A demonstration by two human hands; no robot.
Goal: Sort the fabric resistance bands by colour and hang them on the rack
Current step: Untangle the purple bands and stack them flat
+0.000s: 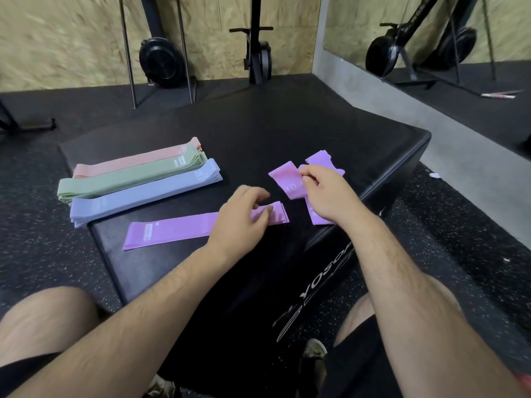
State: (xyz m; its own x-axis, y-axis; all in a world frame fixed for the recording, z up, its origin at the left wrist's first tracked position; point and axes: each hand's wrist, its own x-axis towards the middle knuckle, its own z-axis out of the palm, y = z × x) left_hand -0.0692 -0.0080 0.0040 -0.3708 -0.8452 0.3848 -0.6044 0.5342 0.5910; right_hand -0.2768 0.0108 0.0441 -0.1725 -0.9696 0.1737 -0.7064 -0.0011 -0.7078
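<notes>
Three neat stacks of fabric bands lie side by side at the back left of a black padded box (287,133): pink (129,163), green (126,179) and blue (143,196). A purple band (172,231) lies flat near the front edge; my left hand (244,216) rests on its right end with fingers curled over it. To the right sits a loose heap of purple bands (287,179). My right hand (324,193) pinches one of them between thumb and fingers and covers part of the heap.
The box stands on speckled black rubber floor (43,254). Black gym machines (161,61) and metal frames (129,53) stand against a chipboard wall behind. A mirror (431,30) fills the right wall. My knees (48,317) flank the box's near corner.
</notes>
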